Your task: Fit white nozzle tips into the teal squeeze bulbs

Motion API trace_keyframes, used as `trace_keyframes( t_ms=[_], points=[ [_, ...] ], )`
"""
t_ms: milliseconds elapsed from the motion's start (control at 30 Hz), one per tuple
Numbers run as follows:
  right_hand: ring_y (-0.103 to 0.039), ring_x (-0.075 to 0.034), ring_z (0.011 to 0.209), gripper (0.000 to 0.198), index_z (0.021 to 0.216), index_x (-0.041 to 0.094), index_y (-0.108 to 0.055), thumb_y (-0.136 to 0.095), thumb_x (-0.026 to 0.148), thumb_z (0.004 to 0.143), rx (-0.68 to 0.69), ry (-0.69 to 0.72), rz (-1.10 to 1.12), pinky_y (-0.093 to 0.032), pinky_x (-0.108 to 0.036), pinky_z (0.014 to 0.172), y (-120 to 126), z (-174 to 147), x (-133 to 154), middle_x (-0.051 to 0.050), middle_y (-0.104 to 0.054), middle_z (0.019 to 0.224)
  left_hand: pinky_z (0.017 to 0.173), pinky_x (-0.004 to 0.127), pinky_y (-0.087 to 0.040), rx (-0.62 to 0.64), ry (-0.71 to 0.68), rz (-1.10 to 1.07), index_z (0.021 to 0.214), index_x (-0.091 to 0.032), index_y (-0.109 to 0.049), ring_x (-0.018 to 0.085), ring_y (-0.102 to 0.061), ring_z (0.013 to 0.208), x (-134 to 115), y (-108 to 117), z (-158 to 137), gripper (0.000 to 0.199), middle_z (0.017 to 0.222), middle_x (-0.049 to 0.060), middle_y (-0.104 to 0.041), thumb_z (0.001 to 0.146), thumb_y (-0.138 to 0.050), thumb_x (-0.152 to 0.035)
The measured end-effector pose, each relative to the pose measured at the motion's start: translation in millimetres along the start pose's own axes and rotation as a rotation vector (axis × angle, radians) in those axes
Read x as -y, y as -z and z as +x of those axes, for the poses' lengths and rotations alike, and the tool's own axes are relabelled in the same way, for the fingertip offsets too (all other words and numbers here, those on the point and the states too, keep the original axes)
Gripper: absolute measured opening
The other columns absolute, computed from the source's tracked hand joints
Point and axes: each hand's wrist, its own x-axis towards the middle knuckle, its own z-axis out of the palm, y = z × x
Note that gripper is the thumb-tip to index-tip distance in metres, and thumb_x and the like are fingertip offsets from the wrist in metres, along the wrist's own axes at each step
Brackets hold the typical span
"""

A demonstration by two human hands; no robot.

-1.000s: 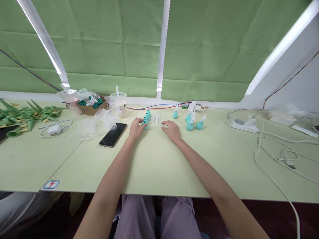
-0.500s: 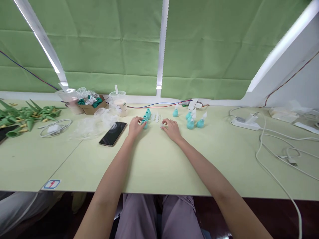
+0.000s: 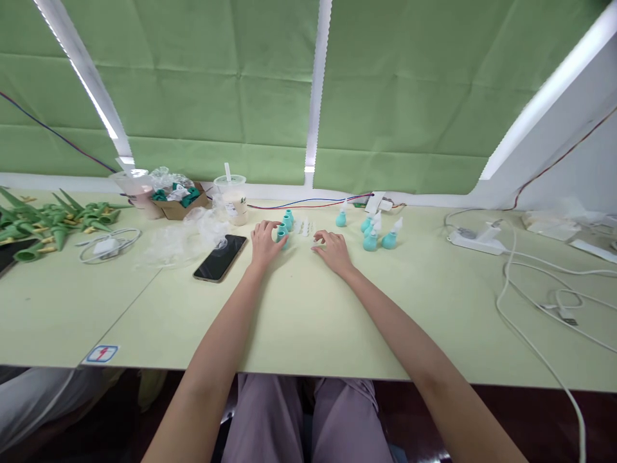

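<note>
My left hand [image 3: 265, 244] curves its thumb and fingers around the nearest teal rubber bulb [image 3: 282, 238], an open-mouthed one. Behind it more open teal bulbs [image 3: 288, 217] stand in a row. My right hand [image 3: 333, 251] rests on the table with thumb and index finger bent around a small whitish piece [image 3: 315, 243], too small to make out clearly. Between the hands, slightly farther back, lie several small white plastic parts [image 3: 305, 226]. To the right of my right hand stand several teal bulbs fitted with clear pointed nozzles [image 3: 389, 238].
Left of my left hand lie a black phone [image 3: 220, 258] and crumpled clear plastic bags [image 3: 186, 241]. Behind are a drink cup [image 3: 231, 202] and a small cardboard box [image 3: 180, 207]. Green plastic pieces [image 3: 58, 222] pile at far left. A power strip [image 3: 477, 241] and white cables are at right.
My left hand's fingers have spread wider and reach farther over the nearest teal bulb. My right hand stays nearly where it was. The view has shifted slightly.
</note>
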Motion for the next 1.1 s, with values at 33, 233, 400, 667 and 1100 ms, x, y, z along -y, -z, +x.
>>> trace_keyframes(
  t_ms=[33, 233, 400, 667, 1100],
  points=[
    [-0.058, -0.018, 0.088, 0.021, 0.100, 0.023, -0.053, -0.058, 0.022, 0.080, -0.001, 0.002, 0.004, -0.030, -0.034, 0.085, -0.1, -0.1, 0.2, 0.000, -0.066, 0.093, 0.085, 0.036, -0.032, -0.016, -0.029, 0.018, 0.105, -0.024, -0.058, 0.025, -0.050, 0.099, -3.7, 0.5, -0.5, 0.031, 0.102, 0.007, -0.058, 0.076, -0.061, -0.035],
    [-0.058, -0.019, 0.088, 0.024, 0.103, 0.025, -0.059, -0.059, 0.022, 0.079, 0.028, 0.008, -0.004, -0.032, -0.035, 0.085, 0.9, -0.4, 1.6, -0.001, -0.067, 0.096, 0.088, 0.037, -0.030, -0.066, -0.084, 0.037, 0.105, -0.022, -0.058, 0.025, -0.047, 0.102, -17.9, 2.3, -2.4, 0.025, 0.106, 0.010, -0.055, 0.086, -0.049, -0.034],
    [-0.057, -0.018, 0.082, 0.021, 0.102, 0.025, -0.063, -0.056, 0.026, 0.081, -0.032, -0.077, 0.063, -0.037, -0.033, 0.080, -0.9, 6.4, -2.0, -0.002, -0.066, 0.098, 0.088, 0.037, -0.032, -0.221, 0.110, 0.009, 0.101, -0.021, -0.058, 0.025, -0.048, 0.101, -0.6, 5.6, 0.6, 0.022, 0.102, 0.008, -0.057, 0.089, -0.042, -0.029],
    [-0.049, -0.023, 0.101, 0.012, 0.089, 0.028, -0.067, -0.059, 0.032, 0.081, -0.018, -0.097, -0.086, -0.031, -0.038, 0.081, -23.1, 48.4, 2.8, -0.004, -0.062, 0.103, 0.085, 0.039, -0.034, -0.320, 0.373, -0.095, 0.090, -0.021, -0.060, 0.025, -0.049, 0.094, 22.5, -1.6, 7.4, 0.019, 0.096, 0.008, -0.059, 0.084, -0.042, -0.021],
    [-0.042, -0.025, 0.102, 0.015, 0.089, 0.028, -0.068, -0.058, 0.035, 0.082, -0.036, -0.096, -0.171, -0.028, -0.039, 0.082, -48.4, 62.4, 17.1, -0.006, -0.054, 0.109, 0.084, 0.038, -0.036, -0.234, 0.334, -0.138, 0.085, -0.021, -0.059, 0.022, -0.051, 0.091, 23.7, -5.9, 6.3, 0.017, 0.091, 0.006, -0.061, 0.083, -0.042, -0.019]
  ],
)
